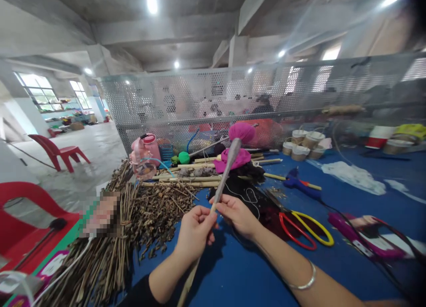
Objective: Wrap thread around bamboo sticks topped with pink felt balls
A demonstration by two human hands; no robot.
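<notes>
A pale wooden stick slants up and away from me, its upper part covered with a grey wrapping that thickens toward the far end. My left hand is closed round the stick just below the wrapping. At the wrapping's lower end, the fingertips of my right hand pinch it, close beside the left thumb. Beyond the far tip sits a ball of magenta yarn. Black cloth with a loose white thread lies behind my right hand. Scissors with red and yellow handles rest to its right.
Dried plant stalks are heaped on the blue table at left. Several bare sticks, a green yarn ball and a pink jug stand farther back. A blue glue gun with a cord and paper cups are at right.
</notes>
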